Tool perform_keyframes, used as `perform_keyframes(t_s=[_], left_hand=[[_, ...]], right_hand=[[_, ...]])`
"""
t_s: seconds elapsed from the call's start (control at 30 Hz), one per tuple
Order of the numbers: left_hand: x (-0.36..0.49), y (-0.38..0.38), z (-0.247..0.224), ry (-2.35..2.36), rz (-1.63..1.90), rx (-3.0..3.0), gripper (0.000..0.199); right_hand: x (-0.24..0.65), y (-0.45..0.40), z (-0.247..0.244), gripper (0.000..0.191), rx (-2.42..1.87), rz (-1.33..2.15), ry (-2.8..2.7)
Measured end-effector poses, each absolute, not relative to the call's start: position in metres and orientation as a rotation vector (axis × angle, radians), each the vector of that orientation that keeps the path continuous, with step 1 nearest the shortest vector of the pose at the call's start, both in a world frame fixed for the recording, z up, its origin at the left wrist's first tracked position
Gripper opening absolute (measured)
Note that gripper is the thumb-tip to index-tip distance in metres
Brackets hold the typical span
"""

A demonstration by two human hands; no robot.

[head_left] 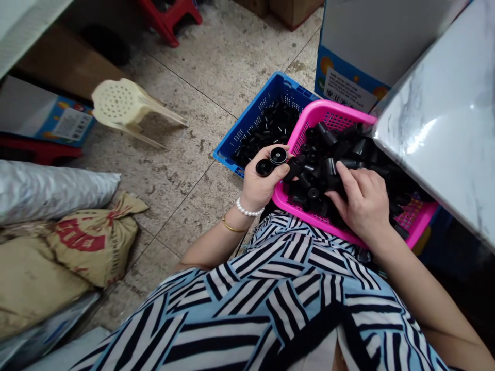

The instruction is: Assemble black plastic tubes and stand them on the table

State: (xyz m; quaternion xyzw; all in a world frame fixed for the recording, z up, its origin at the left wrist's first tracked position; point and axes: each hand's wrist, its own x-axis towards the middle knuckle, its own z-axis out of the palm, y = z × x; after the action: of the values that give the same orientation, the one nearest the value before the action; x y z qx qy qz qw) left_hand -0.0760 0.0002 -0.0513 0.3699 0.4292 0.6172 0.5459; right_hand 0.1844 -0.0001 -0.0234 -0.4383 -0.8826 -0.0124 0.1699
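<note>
My left hand [258, 186] is closed round several black cylindrical plastic parts [278, 155], held over the near left corner of a pink basket [325, 221]. Two of them show round ends, one with a silvery ring. Inside the basket lie many loose black parts of the same kind. My right hand [363, 200] reaches in among them, thumb and forefinger closed on a black cylindrical part [330, 168]. Its other fingers are bent over the pile, and what lies beneath them is hidden.
Behind the pink basket is a blue crate [228, 140] holding small black parts. A marbled white tabletop [444, 108] overhangs the basket's right side. A cream stool [119, 103], tied sacks [93, 242] and a printed carton [356, 41] stand around on the tiled floor.
</note>
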Motion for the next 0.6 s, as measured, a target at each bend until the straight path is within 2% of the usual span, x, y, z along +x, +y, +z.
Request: perform_keyframes(t_s=[0.07,0.23,0.3,0.47,0.6], left_hand=[[-0.078,0.000,-0.052,1.010,1.464,0.847,0.045],[-0.079,0.004,-0.055,0.999,1.466,0.796,0.047],[-0.078,0.004,-0.055,0.991,1.463,0.804,0.046],[-0.074,0.001,-0.051,1.016,1.430,0.885,0.047],[-0.076,-0.003,-0.050,1.103,1.416,0.998,0.047]], right_hand=[[0.188,-0.010,-0.019,0.068,-1.231,-0.029,-2.455],[0.206,-0.045,-0.011,0.030,-1.058,0.045,-2.533],[0.208,-0.051,-0.013,0.023,-1.035,0.071,-2.645],[0.184,-0.038,-0.024,0.037,-1.144,0.072,-2.788],[0.165,-0.022,-0.022,0.046,-1.172,0.016,-2.677]])
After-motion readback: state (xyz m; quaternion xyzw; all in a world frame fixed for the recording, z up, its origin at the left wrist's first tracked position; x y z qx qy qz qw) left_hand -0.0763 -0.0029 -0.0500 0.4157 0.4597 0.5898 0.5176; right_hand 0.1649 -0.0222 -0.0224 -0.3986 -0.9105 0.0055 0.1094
